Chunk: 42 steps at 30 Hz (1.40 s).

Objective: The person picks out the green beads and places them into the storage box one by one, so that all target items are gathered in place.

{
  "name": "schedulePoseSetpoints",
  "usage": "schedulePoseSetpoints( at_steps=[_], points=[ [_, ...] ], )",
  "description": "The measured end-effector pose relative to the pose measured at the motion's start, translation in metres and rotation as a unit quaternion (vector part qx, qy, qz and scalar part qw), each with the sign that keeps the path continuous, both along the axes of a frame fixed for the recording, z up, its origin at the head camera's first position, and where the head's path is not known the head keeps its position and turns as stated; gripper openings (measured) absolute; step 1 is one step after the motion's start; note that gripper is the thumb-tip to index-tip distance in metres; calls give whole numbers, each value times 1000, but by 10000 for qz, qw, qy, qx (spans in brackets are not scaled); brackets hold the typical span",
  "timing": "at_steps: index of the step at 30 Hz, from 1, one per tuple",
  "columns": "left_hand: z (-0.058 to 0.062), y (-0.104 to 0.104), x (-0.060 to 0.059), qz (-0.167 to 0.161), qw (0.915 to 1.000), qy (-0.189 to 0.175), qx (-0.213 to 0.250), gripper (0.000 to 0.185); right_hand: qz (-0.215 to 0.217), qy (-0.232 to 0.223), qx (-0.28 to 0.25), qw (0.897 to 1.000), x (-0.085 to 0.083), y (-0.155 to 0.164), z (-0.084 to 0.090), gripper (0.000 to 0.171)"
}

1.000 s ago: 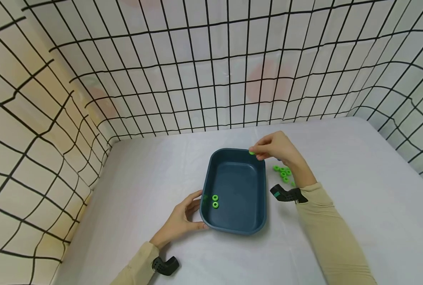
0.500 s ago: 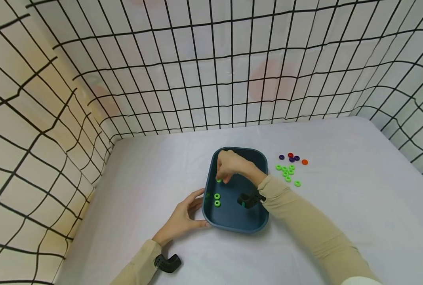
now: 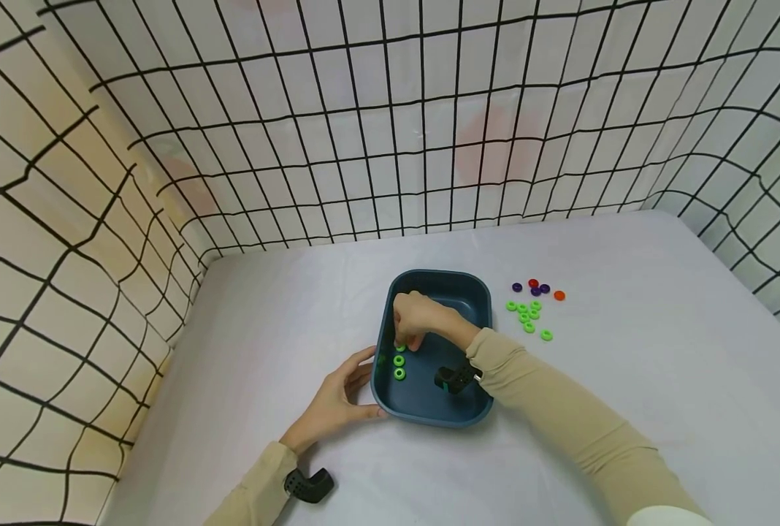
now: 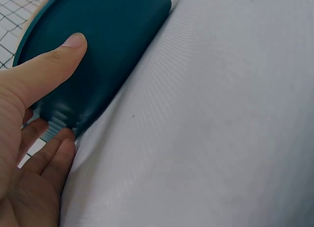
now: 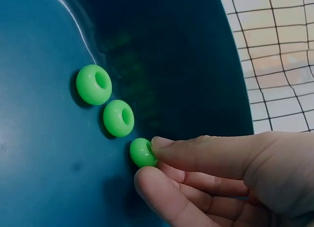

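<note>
A dark blue rectangular tray [image 3: 456,409] stands on the white tabletop. At its near left corner my left hand [image 3: 337,402] holds it, thumb [image 4: 61,60] on one outer wall and fingers round the other side. My right hand [image 3: 419,315] reaches down inside the tray by the left wall. Its thumb and index finger pinch a small green ring bead [image 5: 142,152] at the tray floor. Two more green ring beads, the middle one [image 5: 118,118] and the end one [image 5: 94,84], lie in a row with it along the wall.
Right of the tray lie several loose green ring beads [image 3: 524,317]. Behind them are purple beads [image 3: 536,291], a red bead [image 3: 533,283] and an orange-red bead [image 3: 559,295]. A black wire grid [image 3: 423,131] rises at the table's back and sides.
My right hand has carried a green bead from the tray's far right corner to its left side, then slid it nearer the other two. The left hand keeps its place.
</note>
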<state>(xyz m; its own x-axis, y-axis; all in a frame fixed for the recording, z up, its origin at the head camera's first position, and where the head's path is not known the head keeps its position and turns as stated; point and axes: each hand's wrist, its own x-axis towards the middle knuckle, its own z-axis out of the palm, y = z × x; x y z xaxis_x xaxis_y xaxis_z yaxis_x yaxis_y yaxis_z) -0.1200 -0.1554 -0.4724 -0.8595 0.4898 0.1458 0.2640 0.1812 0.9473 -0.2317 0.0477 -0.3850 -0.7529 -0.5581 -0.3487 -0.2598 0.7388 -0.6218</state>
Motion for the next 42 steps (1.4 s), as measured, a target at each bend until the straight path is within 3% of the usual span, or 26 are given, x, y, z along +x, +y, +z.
schedulePoseSetpoints(
  at_steps=[6,10,12,15,19,22,26,32,42],
  points=[
    [-1,2,1,-11,10000,-19,54,92,-185,177,-161,9995,-5,15,10,9],
    [1,4,1,-3,9999,-47,104,94,-616,341,-885,9936,-10,41,30,14],
    [1,3,2,20,9999,-39,105,94,-1050,388,-1427,9834,-9,61,39,18],
    [-1,2,2,32,10000,-6,75,94,-1836,561,-2122,9582,-2,105,44,25],
    [-2,3,3,37,10000,27,16,94,-2867,863,-2443,9223,10,170,27,36],
    [0,3,4,78,10000,22,-20,94,-3297,957,-2337,9097,22,210,6,43],
    [1,3,5,78,9999,69,-14,95,-3482,841,-1840,9153,39,243,-21,51],
    [2,3,5,37,9999,86,40,94,-3226,761,-1410,9329,51,261,-51,53],
    [0,3,5,51,9999,99,-43,94,-2967,1218,-1416,9365,59,255,-65,46]
  ],
)
